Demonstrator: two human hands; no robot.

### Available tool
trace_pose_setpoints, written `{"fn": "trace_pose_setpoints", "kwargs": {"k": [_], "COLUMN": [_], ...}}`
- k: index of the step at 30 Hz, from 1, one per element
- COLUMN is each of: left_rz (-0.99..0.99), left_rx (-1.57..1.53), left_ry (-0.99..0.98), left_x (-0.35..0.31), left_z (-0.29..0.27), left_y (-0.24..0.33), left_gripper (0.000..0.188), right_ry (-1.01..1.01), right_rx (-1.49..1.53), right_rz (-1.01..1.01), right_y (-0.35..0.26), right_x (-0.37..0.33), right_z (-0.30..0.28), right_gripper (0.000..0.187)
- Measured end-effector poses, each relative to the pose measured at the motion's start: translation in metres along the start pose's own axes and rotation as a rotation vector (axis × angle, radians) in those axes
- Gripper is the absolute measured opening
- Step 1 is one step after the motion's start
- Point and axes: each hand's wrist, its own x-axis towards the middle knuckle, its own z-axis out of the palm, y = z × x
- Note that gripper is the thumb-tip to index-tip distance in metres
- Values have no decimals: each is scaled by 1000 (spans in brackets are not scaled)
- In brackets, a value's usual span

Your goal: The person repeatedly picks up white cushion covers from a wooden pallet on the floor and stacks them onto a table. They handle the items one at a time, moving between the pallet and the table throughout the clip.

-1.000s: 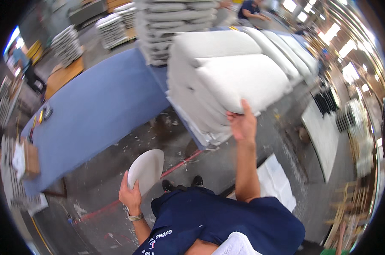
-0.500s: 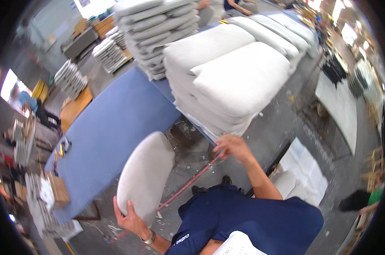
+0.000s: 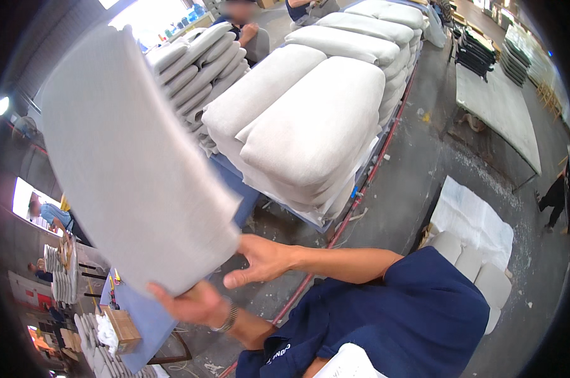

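Gripping its bottom edge, the left hand [image 3: 193, 303] had that pale cushion [image 3: 134, 164] tilted up left of the big stack [image 3: 316, 120]; couldn't tell if the right hand [image 3: 266, 259] gripped too. Held that low, it could've flopped.

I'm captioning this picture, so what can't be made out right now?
In the head view:
- Pale cushion: far side, hidden by its near face.
- Left hand: finger detail, blurred.
- Right hand: any grip, fingertips obscured at the cushion's edge.
- Blue table: partly hidden behind the cushion.
- A co-worker at the top: head, cut off by the edge.
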Motion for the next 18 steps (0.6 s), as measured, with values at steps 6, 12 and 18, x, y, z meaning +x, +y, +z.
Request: {"fn": "trace_pose_setpoints", "kwargs": {"k": [6,12,18], "left_rz": [-586,-400,-753], "left_rx": [-607,-318,441], "left_ry": [-342,-1444,-1448], "left_x": [-63,-111,-238], "left_z": [117,115,-10], "left_y": [16,-30,-138], "left_gripper": [53,47,63], "right_ry": [815,1138,1155], "right_rx": [120,271,244], "right_rz": [9,-385,-566], "right_y": [-34,-146,-184], "right_x": [-25,-20,-28], "right_z": [-77,-186,-264], "right_gripper": [49,58,54]}}
